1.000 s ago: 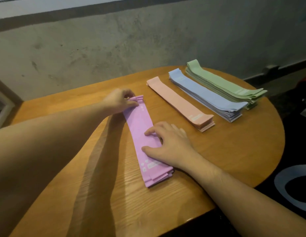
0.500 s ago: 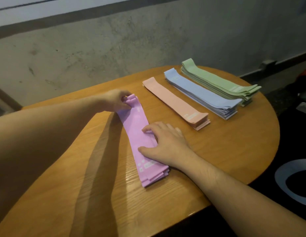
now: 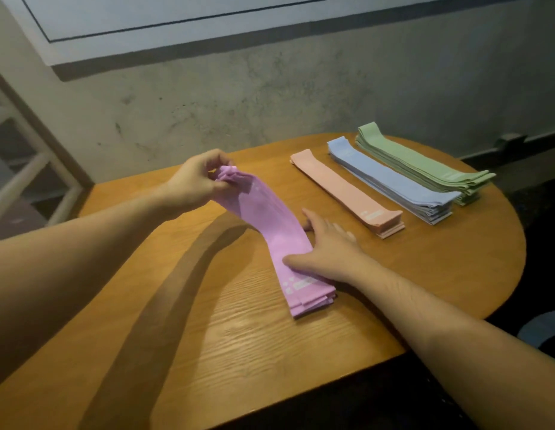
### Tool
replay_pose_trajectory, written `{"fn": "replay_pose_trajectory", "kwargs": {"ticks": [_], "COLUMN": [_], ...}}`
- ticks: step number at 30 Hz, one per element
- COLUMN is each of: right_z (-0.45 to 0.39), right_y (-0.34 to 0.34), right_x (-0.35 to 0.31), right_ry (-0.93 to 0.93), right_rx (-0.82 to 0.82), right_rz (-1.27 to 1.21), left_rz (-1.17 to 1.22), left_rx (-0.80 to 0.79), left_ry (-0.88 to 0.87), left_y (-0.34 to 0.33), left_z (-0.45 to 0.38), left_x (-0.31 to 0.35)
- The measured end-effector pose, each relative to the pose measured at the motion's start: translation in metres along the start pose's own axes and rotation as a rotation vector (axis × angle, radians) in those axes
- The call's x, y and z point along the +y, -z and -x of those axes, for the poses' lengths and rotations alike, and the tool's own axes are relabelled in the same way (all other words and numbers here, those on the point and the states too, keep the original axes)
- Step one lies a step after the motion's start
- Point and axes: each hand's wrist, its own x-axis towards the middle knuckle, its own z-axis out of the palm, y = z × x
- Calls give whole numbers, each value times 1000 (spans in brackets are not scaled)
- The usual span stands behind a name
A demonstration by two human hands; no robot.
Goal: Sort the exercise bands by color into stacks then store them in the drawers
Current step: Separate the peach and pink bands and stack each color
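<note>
A stack of pink-purple exercise bands (image 3: 279, 234) lies mid-table. My left hand (image 3: 194, 184) pinches its far end and holds that end lifted off the wood, so the stack bends upward. My right hand (image 3: 327, 252) grips the stack near its near end, thumb on top and fingers along the right edge. To the right lie three flat stacks side by side: peach bands (image 3: 344, 189), blue bands (image 3: 391, 181) and green bands (image 3: 422, 164).
The oval wooden table (image 3: 456, 274) ends close behind the stacks at a grey concrete wall. A white frame (image 3: 31, 169) stands at far left. Dark floor with a pale ring (image 3: 543, 328) lies to the right.
My left hand has raised the far end of the pink-purple stack off the table. My right hand slid to the stack's right edge and now grips it.
</note>
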Motion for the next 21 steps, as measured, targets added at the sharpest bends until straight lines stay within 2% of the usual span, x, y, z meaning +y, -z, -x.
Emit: {"fn": "replay_pose_trajectory", "kwargs": {"ticks": [2, 4, 8, 11, 18, 21], "right_z": [-4, -5, -3, -2, -13, -21], "right_y": [6, 9, 10, 9, 22, 21], "right_x": [-7, -15, -29, -42, -86, -97], "right_ry": [-7, 13, 17, 43, 271, 339], "right_rx": [-70, -114, -96, -94, -53, -116], "right_rz": [74, 27, -67, -78, 276, 329], "left_rz": [16, 41, 25, -100, -91, -89], "left_rx": [43, 71, 123, 171, 365, 446], "left_ry": [-21, -25, -4, -33, -15, 72], "left_y": [7, 15, 31, 34, 35, 36], "left_z": [17, 36, 75, 104, 147, 159], "left_x": [-1, -3, -18, -31, -57, -75]}}
